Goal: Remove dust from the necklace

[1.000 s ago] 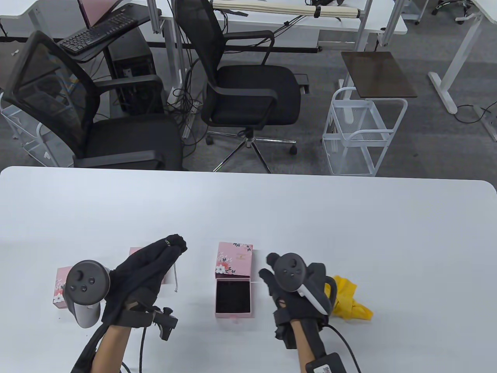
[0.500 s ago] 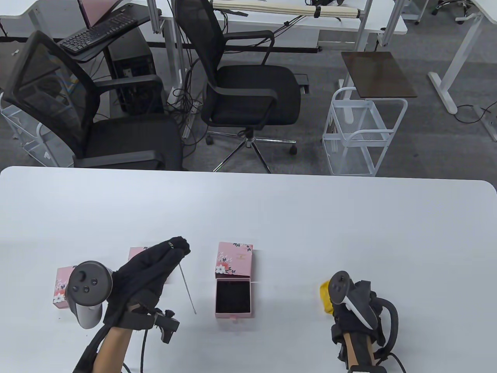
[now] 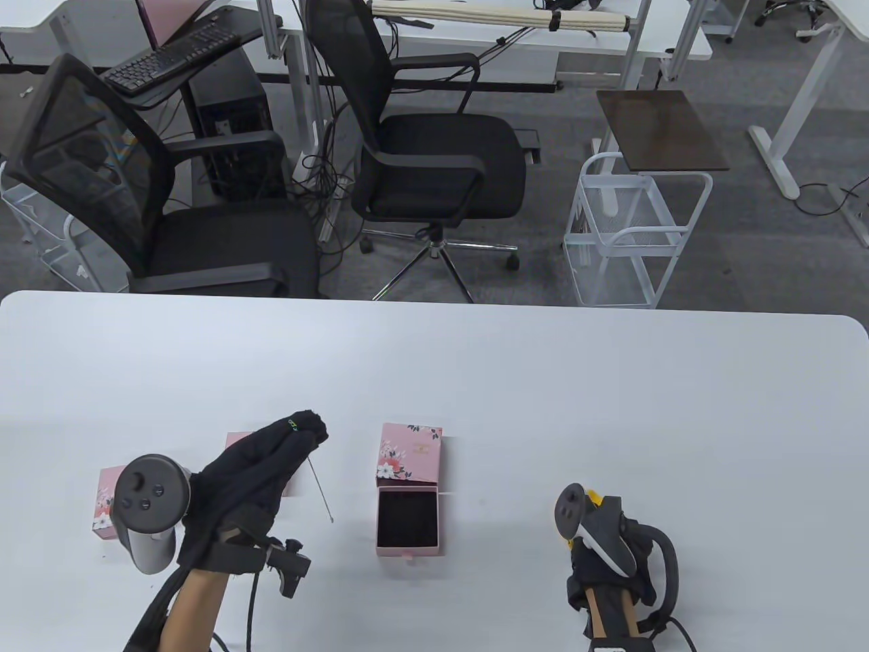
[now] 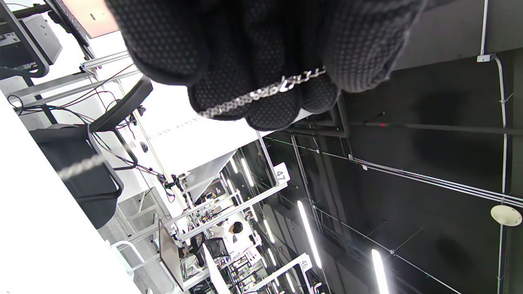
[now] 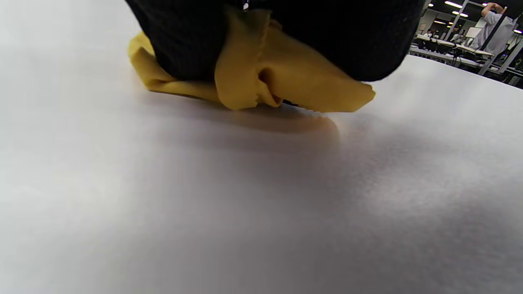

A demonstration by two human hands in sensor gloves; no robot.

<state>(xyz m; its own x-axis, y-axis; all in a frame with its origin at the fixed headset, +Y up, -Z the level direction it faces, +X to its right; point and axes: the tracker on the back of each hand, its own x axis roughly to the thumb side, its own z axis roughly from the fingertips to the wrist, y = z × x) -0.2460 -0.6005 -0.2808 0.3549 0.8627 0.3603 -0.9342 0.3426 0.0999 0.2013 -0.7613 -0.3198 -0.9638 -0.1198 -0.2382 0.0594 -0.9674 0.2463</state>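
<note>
left hand [image 3: 254, 475]: fingers pinch thin silver chain necklace [image 3: 319, 490], dangling clear above white tabletop [image 3: 475, 367] left of open pink box [image 3: 408, 519] for wiping | right hand [image 3: 604, 543]: fingers bunched round yellow cloth [image 5: 261, 77], near right

Black knit gloves on both hands, left hand [image 3: 251, 475] and right hand [image 3: 607, 564]. Dotted, pebbled weave on the left fingers [image 4: 269, 104] close up; small green mark near the left fingertips. Grey-black tracker [image 3: 146, 506] strapped to the back of the left hand: round head with a thumbstick and small buttons, cylindrical grey handle below. Second tracker [image 3: 587, 523] on the right hand, dark oval face, with a white strip along its side. Black clamp-like bracket [image 3: 288, 564] at the left wrist, black cables trailing from it. Thick black cable loop [image 3: 669, 564] beside the right wrist. Forearms bare, no sleeves.
</note>
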